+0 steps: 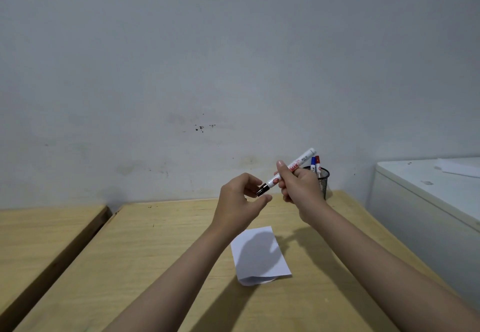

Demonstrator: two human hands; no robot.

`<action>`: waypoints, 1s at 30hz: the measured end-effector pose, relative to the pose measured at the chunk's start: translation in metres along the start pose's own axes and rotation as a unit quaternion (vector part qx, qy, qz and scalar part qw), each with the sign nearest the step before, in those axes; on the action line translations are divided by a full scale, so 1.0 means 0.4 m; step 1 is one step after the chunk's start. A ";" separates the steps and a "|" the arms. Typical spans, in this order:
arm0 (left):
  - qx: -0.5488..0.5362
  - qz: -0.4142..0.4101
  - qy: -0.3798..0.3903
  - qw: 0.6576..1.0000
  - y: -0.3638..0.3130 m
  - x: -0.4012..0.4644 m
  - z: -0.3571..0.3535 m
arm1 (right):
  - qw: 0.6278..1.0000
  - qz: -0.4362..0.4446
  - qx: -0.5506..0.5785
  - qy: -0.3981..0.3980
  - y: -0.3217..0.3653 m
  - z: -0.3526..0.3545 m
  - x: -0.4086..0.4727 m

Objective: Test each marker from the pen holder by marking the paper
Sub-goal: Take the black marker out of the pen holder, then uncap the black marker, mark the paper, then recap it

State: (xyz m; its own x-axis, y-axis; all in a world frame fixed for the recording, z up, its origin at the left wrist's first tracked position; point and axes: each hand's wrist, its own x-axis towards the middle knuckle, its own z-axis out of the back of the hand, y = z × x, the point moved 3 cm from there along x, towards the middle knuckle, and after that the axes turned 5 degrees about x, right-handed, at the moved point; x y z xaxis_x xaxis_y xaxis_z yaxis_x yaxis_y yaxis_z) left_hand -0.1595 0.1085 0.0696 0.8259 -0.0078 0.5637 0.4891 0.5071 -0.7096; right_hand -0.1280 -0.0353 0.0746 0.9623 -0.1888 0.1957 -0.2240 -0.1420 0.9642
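Note:
My right hand (pixel 298 188) grips a white marker (pixel 302 160) by its barrel, held tilted above the table. The marker's dark cap end (pixel 262 190) points down-left, and the fingers of my left hand (pixel 240 201) pinch that cap. A white sheet of paper (pixel 259 255) lies on the wooden table (pixel 155 240) below my hands, its near edge curled up. Behind my right hand stands a black mesh pen holder (pixel 323 179) with a blue-capped marker (pixel 313 164) and a red-capped marker (pixel 318 162) upright in it.
The table meets a pale wall at the back. A second wooden table (pixel 39 233) lies to the left across a dark gap. A white cabinet (pixel 428 188) with paper on top stands to the right.

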 end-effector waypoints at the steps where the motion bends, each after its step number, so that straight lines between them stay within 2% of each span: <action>1: 0.004 -0.002 -0.004 1.000 0.002 -0.001 0.000 | 1.000 0.002 0.001 -0.002 -0.001 -0.003 0.000; 8: -0.061 0.053 -0.024 0.996 0.011 0.004 -0.002 | 0.999 0.018 0.025 0.011 -0.013 -0.017 0.009; 17: -0.114 0.120 0.037 0.986 0.051 0.024 -0.006 | 0.996 0.054 0.070 -0.004 -0.055 -0.019 0.020; 21: -0.142 0.172 0.067 0.972 0.119 0.023 0.006 | 0.991 0.060 0.108 -0.055 -0.049 0.017 0.051; 24: -0.092 0.194 0.060 0.975 0.188 0.032 0.019 | 0.994 0.056 0.071 -0.069 -0.072 0.043 0.071; 30: 0.131 0.188 0.083 0.970 0.304 0.058 0.001 | 0.998 0.053 -0.005 -0.042 -0.167 0.036 0.074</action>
State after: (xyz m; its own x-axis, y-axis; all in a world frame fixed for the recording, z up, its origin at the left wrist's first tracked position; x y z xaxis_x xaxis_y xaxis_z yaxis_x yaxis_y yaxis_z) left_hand -0.0809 0.1705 -0.0034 0.9767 0.0920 0.1940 0.0746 0.7019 -0.7084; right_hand -0.0867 -0.0455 0.0135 0.9167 -0.2830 0.2822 -0.3226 -0.1072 0.9404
